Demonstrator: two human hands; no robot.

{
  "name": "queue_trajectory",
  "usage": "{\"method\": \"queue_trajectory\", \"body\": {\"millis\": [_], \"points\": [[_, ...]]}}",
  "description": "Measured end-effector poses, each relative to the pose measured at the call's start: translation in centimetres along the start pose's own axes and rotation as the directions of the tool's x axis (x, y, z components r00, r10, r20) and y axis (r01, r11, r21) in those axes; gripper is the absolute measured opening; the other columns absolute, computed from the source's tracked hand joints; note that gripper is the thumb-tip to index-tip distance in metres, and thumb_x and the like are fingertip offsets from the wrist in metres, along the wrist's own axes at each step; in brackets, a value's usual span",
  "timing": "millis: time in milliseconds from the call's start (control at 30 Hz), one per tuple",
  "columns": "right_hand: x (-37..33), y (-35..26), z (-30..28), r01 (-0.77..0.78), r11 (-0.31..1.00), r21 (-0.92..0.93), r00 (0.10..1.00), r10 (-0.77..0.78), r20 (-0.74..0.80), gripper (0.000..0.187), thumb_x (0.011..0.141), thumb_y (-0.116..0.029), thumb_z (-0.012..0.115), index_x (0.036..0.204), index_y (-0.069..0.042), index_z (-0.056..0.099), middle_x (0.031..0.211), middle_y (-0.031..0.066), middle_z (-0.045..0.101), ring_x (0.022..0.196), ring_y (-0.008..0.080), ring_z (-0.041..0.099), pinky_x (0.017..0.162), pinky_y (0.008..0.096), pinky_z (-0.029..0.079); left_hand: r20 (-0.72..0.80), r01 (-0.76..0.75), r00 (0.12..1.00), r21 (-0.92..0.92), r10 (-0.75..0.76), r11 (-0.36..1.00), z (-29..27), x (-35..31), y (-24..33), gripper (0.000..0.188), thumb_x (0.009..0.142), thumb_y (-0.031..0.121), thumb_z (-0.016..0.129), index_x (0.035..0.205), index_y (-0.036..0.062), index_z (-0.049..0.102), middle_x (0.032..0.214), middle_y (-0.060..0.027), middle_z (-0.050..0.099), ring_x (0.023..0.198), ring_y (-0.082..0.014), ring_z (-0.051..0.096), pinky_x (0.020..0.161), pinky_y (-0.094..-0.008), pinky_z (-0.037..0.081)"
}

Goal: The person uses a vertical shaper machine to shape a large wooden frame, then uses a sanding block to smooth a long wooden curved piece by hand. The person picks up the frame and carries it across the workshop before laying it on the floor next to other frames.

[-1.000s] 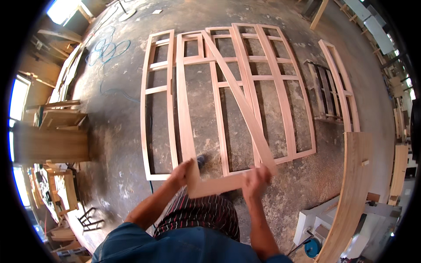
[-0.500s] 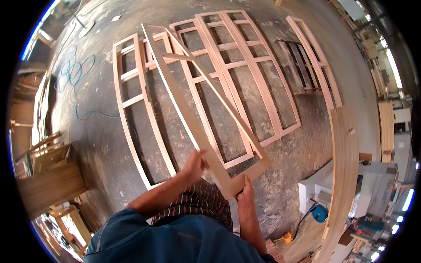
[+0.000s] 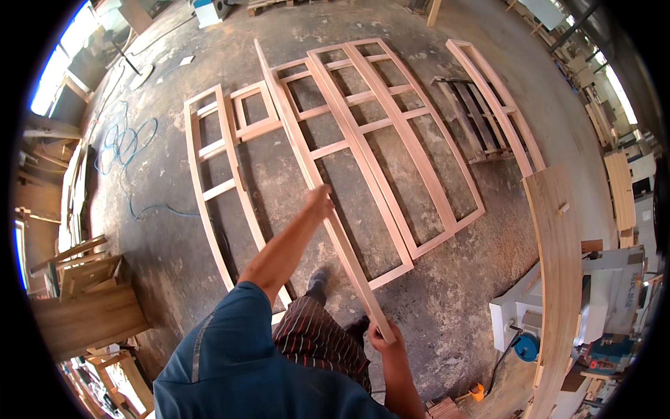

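Note:
A long wooden frame [image 3: 351, 264] stretches away from my body, tilted up so that mostly its narrow edge shows. My left hand [image 3: 319, 200] is closed around it partway along its length. At the near end, my right hand [image 3: 385, 336] grips the frame's corner, some fingers hidden beneath. Just right of it, a wooden frame with crossbars [image 3: 392, 227] lies on the floor, partly covered by the held one. Another flat frame [image 3: 201, 183] lies to the left, beside a short rectangular frame part [image 3: 259, 130].
More joined frames [image 3: 440, 185] lie on the concrete floor at right. Beyond them are a slatted pallet [image 3: 469, 115] and a narrow upright frame [image 3: 492, 87]. A long board [image 3: 558, 265] rests over a grey machine [image 3: 607, 293]. A blue hose [image 3: 125, 150] coils at left.
The held frame has turned from showing its open face to nearly edge-on. My left hand has moved farther out along it, and my right hand has lowered toward me.

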State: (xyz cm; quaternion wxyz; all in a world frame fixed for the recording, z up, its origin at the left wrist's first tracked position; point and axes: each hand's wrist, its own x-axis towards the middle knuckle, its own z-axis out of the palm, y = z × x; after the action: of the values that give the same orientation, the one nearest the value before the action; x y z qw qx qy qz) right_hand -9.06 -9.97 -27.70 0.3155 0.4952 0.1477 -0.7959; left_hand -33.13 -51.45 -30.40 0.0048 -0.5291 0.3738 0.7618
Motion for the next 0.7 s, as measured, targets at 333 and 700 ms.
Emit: {"method": "queue_trajectory", "body": {"millis": [333,700], "points": [[-10.4,-4.9,-15.8,-0.264,0.882,0.390,0.939,0.327,-0.103,0.034,0.085,-0.018,0.065,0.108,0.005,0.053,0.080,0.0150,0.060,0.058,0.0200,0.061,0.047,0.0335,0.052,0.054,-0.149,0.988,0.077,0.145,0.986,4.8,-19.7,-12.9,0.038,0.075,0.027,0.064,0.099,0.0027,0.048,0.079,-0.0131,0.051,0.061,-0.0228,0.052,0.050,-0.0387,0.042],[-14.2,-4.5,-29.7,0.236,0.900,-0.367,0.969,-0.187,0.164,0.040,0.093,-0.040,0.057,0.104,-0.001,0.060,0.081,0.0107,0.067,0.066,0.0179,0.066,0.060,0.0298,0.055,0.556,-0.407,0.702,-0.201,0.446,0.891,2.2,-49.9,-17.2,0.041,0.088,0.039,0.057,0.110,0.0058,0.050,0.088,-0.0113,0.054,0.079,-0.0256,0.058,0.076,-0.0412,0.050]]}}
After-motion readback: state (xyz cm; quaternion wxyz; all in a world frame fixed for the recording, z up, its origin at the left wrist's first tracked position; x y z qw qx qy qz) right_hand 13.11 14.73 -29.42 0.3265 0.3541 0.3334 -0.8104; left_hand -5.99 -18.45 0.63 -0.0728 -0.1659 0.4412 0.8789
